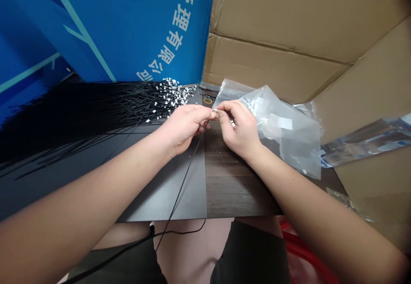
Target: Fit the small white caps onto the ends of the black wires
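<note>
My left hand (184, 125) and my right hand (239, 127) meet above the middle of the dark table (231, 189), fingertips pinched together. Between them sits a tiny white connector (214, 112) at the end of a thin black wire (180, 189) that runs down toward me and off the table's front edge. The left fingers pinch the wire end, the right fingers pinch the white piece. A big bundle of black wires with white ends (96, 108) lies on the table to the left. Clear plastic bags (282, 125) lie just right of my right hand.
A blue banner with white characters (128, 27) stands at the back left. Brown cardboard (305, 27) walls the back and right side. Another clear bag (366, 140) leans on the cardboard at right. A small yellow ring (208, 100) lies behind my hands. Something red (305, 254) sits below the table.
</note>
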Available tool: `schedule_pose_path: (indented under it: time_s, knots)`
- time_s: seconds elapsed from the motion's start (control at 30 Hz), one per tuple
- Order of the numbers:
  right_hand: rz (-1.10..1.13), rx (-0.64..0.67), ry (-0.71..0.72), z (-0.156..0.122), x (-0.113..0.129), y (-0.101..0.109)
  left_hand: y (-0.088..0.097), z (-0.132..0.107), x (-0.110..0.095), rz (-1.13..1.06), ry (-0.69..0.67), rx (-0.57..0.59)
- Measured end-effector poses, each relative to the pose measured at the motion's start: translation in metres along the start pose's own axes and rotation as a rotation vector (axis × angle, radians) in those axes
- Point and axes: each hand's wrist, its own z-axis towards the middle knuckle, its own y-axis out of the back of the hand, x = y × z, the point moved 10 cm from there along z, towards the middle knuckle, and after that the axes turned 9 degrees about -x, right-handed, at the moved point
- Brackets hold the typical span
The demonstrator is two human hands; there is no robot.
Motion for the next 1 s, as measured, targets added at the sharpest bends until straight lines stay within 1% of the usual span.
schedule_pose_path:
  time_s: [0.07,0.17,0.2,0.23,0.27,0.3,0.33,0.37,0.4,0.43,0.47,0.5,0.53,0.57,0.6,0.67,0.7,0.73,0.8,0.83,0.87,0.9,0.93,0.97,1.0]
  knots:
    - [-0.003,-0.042,-0.028,0.001,-0.004,0.004,-0.004,-0.003,0.006,-0.021,0.088,0.026]
    - [0.029,-0.088,-0.106,0.002,-0.015,0.009,-0.014,-0.015,0.008,-0.028,0.243,0.172]
    - [0.071,-0.089,-0.149,0.003,-0.019,0.010,-0.012,-0.019,0.004,0.002,0.271,0.202]
    - [0.124,-0.092,-0.201,0.004,-0.025,0.012,-0.004,-0.021,-0.003,0.057,0.281,0.190]
    - [0.178,-0.105,-0.261,0.004,-0.031,0.014,0.008,-0.022,-0.015,0.138,0.261,0.147]
    - [0.223,-0.135,-0.322,0.006,-0.038,0.018,0.025,-0.022,-0.032,0.249,0.212,0.075]
    - [0.249,-0.179,-0.377,0.007,-0.044,0.024,0.040,-0.021,-0.052,0.372,0.142,0.010]
    - [0.249,-0.221,-0.416,0.008,-0.050,0.030,0.055,-0.020,-0.077,0.524,0.048,-0.060]
    - [0.226,-0.247,-0.436,0.010,-0.053,0.036,0.073,-0.018,-0.104,0.732,-0.040,-0.178]
    - [0.186,-0.261,-0.438,0.013,-0.054,0.041,0.085,-0.017,-0.133,0.961,-0.151,-0.284]
    - [0.138,-0.266,-0.435,0.016,-0.054,0.045,0.091,-0.015,-0.158,1.184,-0.256,-0.373]
    - [0.094,-0.265,-0.434,0.019,-0.052,0.050,0.092,-0.010,-0.174,1.371,-0.336,-0.398]
    - [0.067,-0.265,-0.443,0.021,-0.050,0.054,0.091,-0.001,-0.182,1.489,-0.381,-0.384]
    - [0.062,-0.265,-0.464,0.024,-0.046,0.059,0.088,0.011,-0.182,1.570,-0.419,-0.328]
    - [0.081,-0.258,-0.493,0.027,-0.041,0.064,0.086,0.024,-0.176,1.639,-0.449,-0.265]
    - [0.150,-0.211,-0.543,0.038,-0.025,0.071,0.085,0.048,-0.151,1.770,-0.475,-0.163]
    - [0.175,-0.166,-0.550,0.046,-0.015,0.072,0.088,0.057,-0.135,1.796,-0.453,-0.131]
    - [0.172,-0.122,-0.540,0.055,-0.006,0.074,0.086,0.063,-0.121,1.804,-0.471,-0.108]
    - [0.077,-0.011,-0.497,0.076,0.003,0.071,0.078,0.062,-0.106,1.767,-0.581,-0.182]
    - [-0.001,0.053,-0.479,0.085,0.000,0.063,0.074,0.057,-0.100,1.743,-0.604,-0.238]
    - [-0.094,0.109,-0.466,0.093,-0.008,0.053,0.066,0.049,-0.093,1.697,-0.631,-0.275]
    - [-0.195,0.176,-0.460,0.099,-0.021,0.039,0.055,0.039,-0.086,1.647,-0.653,-0.291]
    - [-0.292,0.293,-0.456,0.100,-0.038,0.018,0.039,0.029,-0.076,1.597,-0.684,-0.236]
    - [-0.397,0.424,-0.453,0.099,-0.058,-0.006,0.020,0.019,-0.064,1.548,-0.720,-0.151]
    - [-0.493,0.556,-0.445,0.094,-0.078,-0.030,0.005,0.009,-0.053,1.521,-0.747,-0.092]
